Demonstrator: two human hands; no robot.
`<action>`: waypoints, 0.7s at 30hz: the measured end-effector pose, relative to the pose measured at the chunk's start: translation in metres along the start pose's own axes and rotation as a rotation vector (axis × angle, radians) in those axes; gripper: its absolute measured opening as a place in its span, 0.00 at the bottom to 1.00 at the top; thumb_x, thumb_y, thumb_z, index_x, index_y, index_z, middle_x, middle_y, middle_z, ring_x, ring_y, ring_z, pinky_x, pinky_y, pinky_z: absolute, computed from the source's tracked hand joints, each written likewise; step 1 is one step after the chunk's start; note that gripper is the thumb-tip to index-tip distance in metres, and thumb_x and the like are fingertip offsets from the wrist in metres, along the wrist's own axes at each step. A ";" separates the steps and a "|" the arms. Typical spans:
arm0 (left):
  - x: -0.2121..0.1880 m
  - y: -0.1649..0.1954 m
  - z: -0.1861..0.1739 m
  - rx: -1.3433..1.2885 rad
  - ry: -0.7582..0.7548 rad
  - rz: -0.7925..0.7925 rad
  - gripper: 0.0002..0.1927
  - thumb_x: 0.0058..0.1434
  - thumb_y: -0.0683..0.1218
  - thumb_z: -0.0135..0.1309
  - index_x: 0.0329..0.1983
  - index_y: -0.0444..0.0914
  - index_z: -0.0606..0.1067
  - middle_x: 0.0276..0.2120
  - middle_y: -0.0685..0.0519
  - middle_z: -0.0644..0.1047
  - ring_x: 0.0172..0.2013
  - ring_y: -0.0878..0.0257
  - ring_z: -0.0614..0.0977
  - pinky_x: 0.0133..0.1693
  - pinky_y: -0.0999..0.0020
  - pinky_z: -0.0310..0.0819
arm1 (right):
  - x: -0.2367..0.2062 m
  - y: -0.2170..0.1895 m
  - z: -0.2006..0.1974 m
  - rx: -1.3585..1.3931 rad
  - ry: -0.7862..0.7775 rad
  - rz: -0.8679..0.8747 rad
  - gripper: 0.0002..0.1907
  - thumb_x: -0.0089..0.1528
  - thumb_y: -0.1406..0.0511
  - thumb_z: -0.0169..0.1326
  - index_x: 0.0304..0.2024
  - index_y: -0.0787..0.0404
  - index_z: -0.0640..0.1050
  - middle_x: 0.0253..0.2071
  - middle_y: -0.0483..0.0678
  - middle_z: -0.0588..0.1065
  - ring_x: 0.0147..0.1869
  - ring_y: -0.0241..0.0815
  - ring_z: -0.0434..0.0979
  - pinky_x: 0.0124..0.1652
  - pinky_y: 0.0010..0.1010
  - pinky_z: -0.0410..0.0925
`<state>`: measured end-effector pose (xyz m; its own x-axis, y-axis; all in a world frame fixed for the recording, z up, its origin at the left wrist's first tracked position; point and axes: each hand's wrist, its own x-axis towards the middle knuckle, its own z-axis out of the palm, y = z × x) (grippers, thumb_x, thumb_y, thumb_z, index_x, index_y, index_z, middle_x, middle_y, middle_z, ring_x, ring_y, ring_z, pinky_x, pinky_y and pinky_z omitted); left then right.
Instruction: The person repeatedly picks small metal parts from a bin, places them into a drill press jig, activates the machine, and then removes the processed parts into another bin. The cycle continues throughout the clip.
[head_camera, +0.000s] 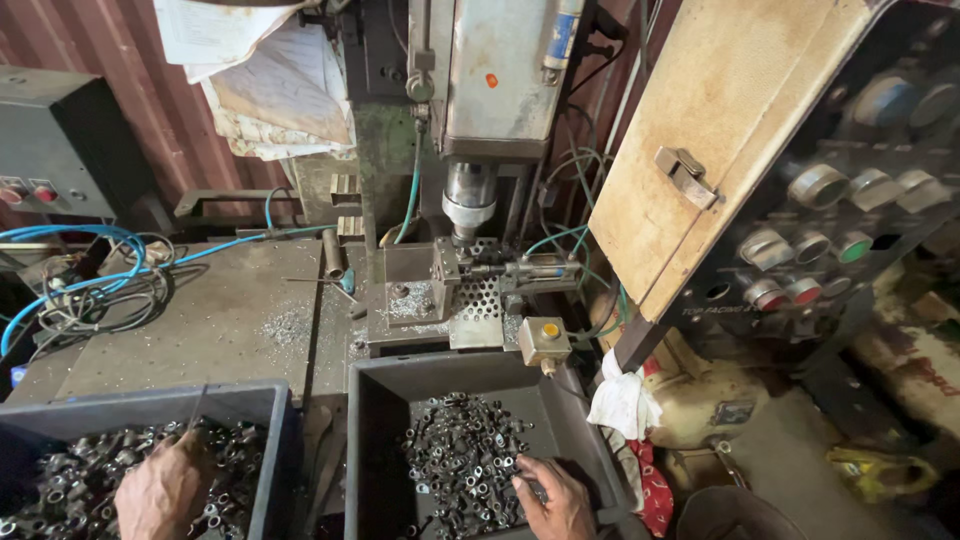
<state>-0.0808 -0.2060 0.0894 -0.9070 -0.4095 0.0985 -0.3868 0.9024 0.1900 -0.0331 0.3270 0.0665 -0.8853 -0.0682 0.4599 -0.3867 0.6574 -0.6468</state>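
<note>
My left hand (160, 495) rests in the left grey bin (150, 402), fingers down among several small dark metal rings (70, 475); a thin metal rod rises from the hand. My right hand (552, 500) lies in the middle grey bin (385, 400), fingers closed over the pile of small metal ring parts (460, 460). Whether either hand grips a part is hidden by the fingers. Beyond the bins stands a drill press spindle (468, 197) over a fixture with a perforated plate (478, 297).
A steel bench top (210, 320) with metal chips runs behind the bins. Blue hoses and cables (85, 275) coil at left. An open control cabinet door (720, 140) and push-button panel (830, 230) crowd the right. A white rag (622, 400) hangs beside the middle bin.
</note>
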 end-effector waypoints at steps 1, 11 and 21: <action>0.003 -0.007 0.008 0.044 -0.013 -0.013 0.16 0.63 0.52 0.50 0.53 0.53 0.79 0.44 0.50 0.85 0.40 0.50 0.87 0.43 0.52 0.83 | -0.001 0.001 0.001 -0.001 0.005 -0.010 0.16 0.57 0.65 0.63 0.47 0.63 0.81 0.40 0.52 0.84 0.41 0.45 0.88 0.40 0.34 0.78; 0.013 -0.034 0.051 0.237 -0.073 -0.015 0.13 0.69 0.55 0.46 0.46 0.49 0.79 0.40 0.49 0.86 0.40 0.52 0.89 0.45 0.51 0.84 | 0.000 0.007 0.008 0.030 0.002 -0.054 0.16 0.58 0.66 0.63 0.48 0.65 0.80 0.40 0.54 0.83 0.41 0.46 0.88 0.40 0.34 0.79; 0.015 -0.032 0.049 0.251 -0.109 0.006 0.15 0.66 0.59 0.48 0.51 0.54 0.77 0.42 0.50 0.85 0.41 0.53 0.89 0.45 0.54 0.84 | 0.003 -0.001 0.002 0.028 -0.052 0.026 0.15 0.58 0.65 0.62 0.47 0.64 0.81 0.40 0.53 0.83 0.41 0.45 0.88 0.41 0.34 0.79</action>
<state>-0.0901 -0.2342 0.0370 -0.9169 -0.3991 -0.0092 -0.3979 0.9155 -0.0598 -0.0354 0.3249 0.0673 -0.9071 -0.0910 0.4110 -0.3699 0.6384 -0.6750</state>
